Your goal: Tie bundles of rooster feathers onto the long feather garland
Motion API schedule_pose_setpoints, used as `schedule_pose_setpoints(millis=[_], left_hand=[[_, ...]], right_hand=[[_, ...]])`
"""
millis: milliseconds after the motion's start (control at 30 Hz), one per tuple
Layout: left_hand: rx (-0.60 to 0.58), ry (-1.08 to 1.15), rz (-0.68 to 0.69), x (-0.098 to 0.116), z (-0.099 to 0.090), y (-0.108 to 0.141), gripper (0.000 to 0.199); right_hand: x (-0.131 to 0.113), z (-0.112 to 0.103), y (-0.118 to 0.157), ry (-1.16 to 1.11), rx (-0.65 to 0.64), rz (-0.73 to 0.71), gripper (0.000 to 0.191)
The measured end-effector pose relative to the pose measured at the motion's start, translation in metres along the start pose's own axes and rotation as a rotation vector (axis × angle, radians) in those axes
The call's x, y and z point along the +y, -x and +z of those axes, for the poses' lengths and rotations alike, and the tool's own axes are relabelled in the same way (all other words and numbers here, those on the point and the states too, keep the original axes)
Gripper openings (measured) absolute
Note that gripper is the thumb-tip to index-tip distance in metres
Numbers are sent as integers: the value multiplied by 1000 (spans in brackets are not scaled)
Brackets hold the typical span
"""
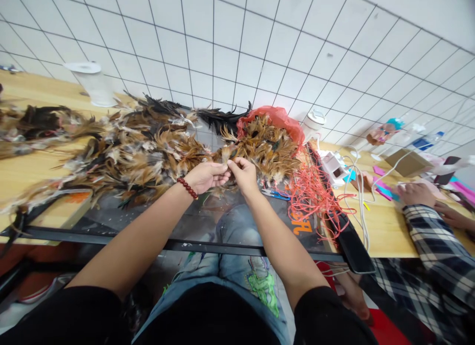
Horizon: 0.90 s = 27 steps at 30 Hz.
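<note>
My left hand [209, 177], with a red beaded bracelet [187, 187] at its wrist, pinches a small tan feather [225, 154] between thumb and fingers. Close against it, my right hand [243, 174] is closed with thumb and forefinger at the feather's lower end. Brown and black feathers [141, 157] lie in a wide heap beyond and to the left of my hands. Another bunch of golden-brown feathers [269, 149] spills from a red plastic bag [285, 120] just past my right hand. Blue-handled thread snips [276, 194] lie to the right of my right wrist.
Tangled orange-red string [311, 196] covers the tabletop's right side, beside a black edge strip [351, 243]. White cables [361, 206] run past it. A co-worker's hand [417, 194] rests farther right. A white spool [91, 82] stands back left, a lidded cup [314, 121] near the wall.
</note>
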<state>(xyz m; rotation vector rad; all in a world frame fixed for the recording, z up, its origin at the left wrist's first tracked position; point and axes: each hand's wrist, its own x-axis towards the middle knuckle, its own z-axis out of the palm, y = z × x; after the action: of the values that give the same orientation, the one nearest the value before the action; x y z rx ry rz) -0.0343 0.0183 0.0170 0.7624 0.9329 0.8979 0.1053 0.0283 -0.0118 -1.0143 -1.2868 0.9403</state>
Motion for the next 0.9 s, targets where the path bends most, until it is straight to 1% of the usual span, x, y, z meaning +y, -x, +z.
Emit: schedule_pose_setpoints(millis=[133,200,300,333,433,500,600,667,733,767,833,867,900], left_hand=[[-48,-68,-35,-1,3,3,15],[-40,-57,5,0,5,5,14],[30,20,118,3,7,6,10],[55,43,146,4,7,7,9],[98,72,197,7,8,7,11],[117,76,227,8,8,7,11],[160,96,264,8,8,7,10],[174,118,286,8,8,6,10],[172,133,300,9,6,5,9],[174,137,304,9,6,5,9],[181,136,311,9,6,5,9],[192,134,317,10,7,6,9],[204,134,322,10,8,6,9]], right_hand=[[0,0,0,-38,-36,54,31],[-2,-1,-2,-91,1,56,29],[-7,-5,-6,-179,93,83,36],[-8,-6,-8,-208,91,120,39],[-8,-10,-11,-261,19,224,42],[-7,-12,-13,-212,-12,209,40],[-7,-17,-14,-11,-59,87,33],[-12,-23,-14,144,-129,12,29],[-19,-31,-13,289,-263,-38,29],[-23,-35,-12,356,-354,-65,33],[-31,-43,-9,462,-523,-127,46],[-34,-45,-9,507,-583,-155,52],[-35,-47,-8,551,-622,-179,54]])
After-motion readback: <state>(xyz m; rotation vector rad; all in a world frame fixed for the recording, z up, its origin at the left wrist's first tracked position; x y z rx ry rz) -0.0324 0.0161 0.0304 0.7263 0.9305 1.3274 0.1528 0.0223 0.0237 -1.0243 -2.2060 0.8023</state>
